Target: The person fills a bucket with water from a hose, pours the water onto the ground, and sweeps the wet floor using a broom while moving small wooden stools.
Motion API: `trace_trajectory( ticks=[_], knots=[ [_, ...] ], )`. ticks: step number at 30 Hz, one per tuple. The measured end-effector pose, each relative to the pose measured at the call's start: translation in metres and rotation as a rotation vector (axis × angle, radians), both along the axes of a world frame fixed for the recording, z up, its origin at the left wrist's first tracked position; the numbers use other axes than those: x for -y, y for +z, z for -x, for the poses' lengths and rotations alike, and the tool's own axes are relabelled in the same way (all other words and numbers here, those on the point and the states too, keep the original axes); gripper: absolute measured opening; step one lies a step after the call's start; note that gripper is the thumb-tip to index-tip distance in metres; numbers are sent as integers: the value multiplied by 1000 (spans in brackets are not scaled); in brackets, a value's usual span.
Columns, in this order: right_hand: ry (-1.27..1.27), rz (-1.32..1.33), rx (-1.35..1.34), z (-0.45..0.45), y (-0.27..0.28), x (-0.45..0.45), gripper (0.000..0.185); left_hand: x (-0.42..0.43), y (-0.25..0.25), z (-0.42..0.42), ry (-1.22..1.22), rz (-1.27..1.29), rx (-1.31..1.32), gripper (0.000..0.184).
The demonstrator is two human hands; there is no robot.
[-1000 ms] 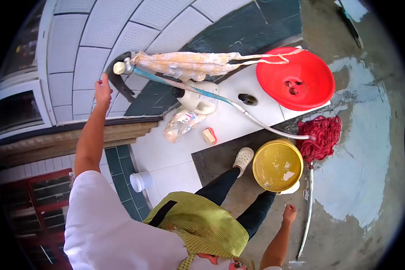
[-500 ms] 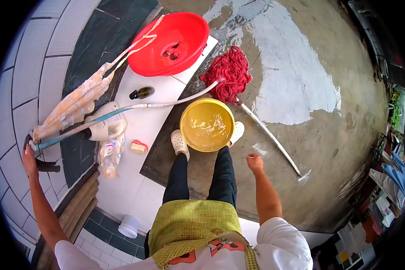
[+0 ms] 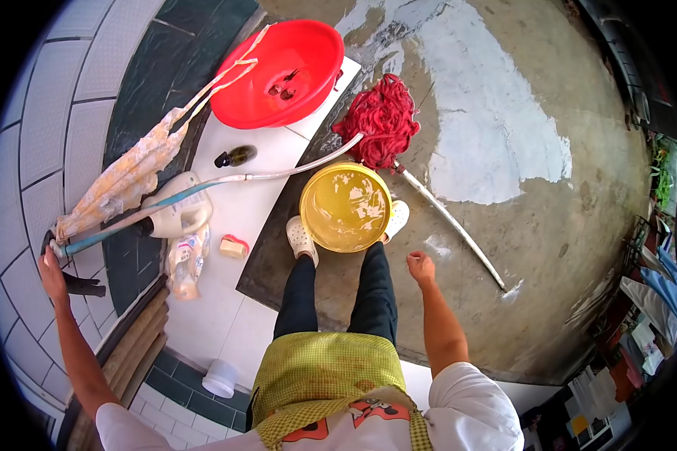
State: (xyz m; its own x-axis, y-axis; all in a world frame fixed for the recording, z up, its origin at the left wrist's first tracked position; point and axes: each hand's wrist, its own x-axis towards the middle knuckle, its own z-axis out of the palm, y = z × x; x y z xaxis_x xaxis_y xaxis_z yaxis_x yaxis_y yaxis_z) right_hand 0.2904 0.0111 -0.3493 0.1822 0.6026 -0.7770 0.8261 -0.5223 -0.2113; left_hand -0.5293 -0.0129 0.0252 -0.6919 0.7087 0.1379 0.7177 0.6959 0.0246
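My left hand (image 3: pixel 53 276) is at the wall on the left, its fingers closed round a dark tap (image 3: pixel 50 242) that they partly cover. From there a pale blue and white hose (image 3: pixel 237 178) runs right to the yellow bucket (image 3: pixel 346 245), which stands between my feet with rippling water in it. The hose's end lies at the bucket's far rim, against a red mop head (image 3: pixel 380 120). My right hand (image 3: pixel 421 267) hangs in the air right of the bucket, its fingers curled with nothing visible in them. The mop's white handle (image 3: pixel 451 218) slants across the floor beyond it.
A red basin (image 3: pixel 308 56) stands on the white tiled ledge (image 3: pixel 218 316). Nearby are a dark bottle (image 3: pixel 241 155), a white jug (image 3: pixel 180 214), a plastic packet (image 3: pixel 186 267) and a brush (image 3: pixel 234 246). A cloth (image 3: pixel 128 174) hangs on the left. The concrete floor (image 3: pixel 579 248) has wet patches.
The water's ripples in the bucket look different. My right hand has shifted slightly left. My left hand stays at the tap, and the view has moved a little.
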Motion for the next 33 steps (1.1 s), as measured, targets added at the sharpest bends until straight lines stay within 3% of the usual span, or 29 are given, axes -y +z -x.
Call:
trace_trajectory(
  ticks=[1, 3, 4, 6, 8, 11, 13, 16, 18, 20, 22, 23, 25, 26, 28, 29, 31, 33],
  knots=[
    [5, 2, 10, 4, 5, -5, 34, -5, -2, -20, 0, 4, -1, 48],
    [10, 12, 21, 8, 4, -10, 34, -22, -8, -82, 405, -280, -4, 56],
    [-5, 3, 8, 9, 0, -9, 33, -10, -15, -90, 443, -417, 111, 62],
    [-22, 16, -5, 14, -12, -9, 33, 16, -46, -119, 523, -500, 211, 49],
    [-197, 157, -57, 21, -35, -17, 36, 42, -98, -159, 607, -261, 467, 35],
    [-418, 160, -270, 52, -50, -54, 50, 54, -201, -235, 422, 223, 836, 20],
    [-561, 47, -482, 68, -71, -70, 59, 40, -284, -285, 307, 418, 990, 36],
    [-692, 168, -617, 89, -87, -82, 67, -25, -364, -370, 206, 385, 1242, 55],
    [-705, 224, -610, 83, -99, -76, 68, -61, -408, -404, 303, 249, 1444, 64],
    [-1048, 393, -804, 76, -98, -74, 73, -87, -438, -420, 457, 295, 1582, 78],
    [-1097, 443, -835, 76, -108, -55, 75, -91, -466, -425, 587, 244, 1871, 76],
    [-1142, 478, -881, 78, -110, -44, 78, -89, -475, -426, 615, 249, 1975, 76],
    [-1198, 417, -920, 91, -105, -24, 78, -69, -487, -433, 718, 207, 1933, 76],
    [-1243, 389, -814, 97, -100, -15, 79, -59, -488, -434, 810, 160, 1885, 76],
    [-1287, 353, -715, 107, -85, 1, 79, -45, -464, -442, 796, 371, 1532, 79],
    [-1322, 396, -627, 112, -76, 7, 80, -21, -466, -439, 826, 475, 1519, 82],
    [-1370, 440, -577, 121, -60, 17, 81, 0, -439, -447, 961, 489, 1738, 81],
    [-1370, 498, -607, 133, -45, 23, 65, 17, -405, -470, 1032, 318, 1785, 64]
  ],
)
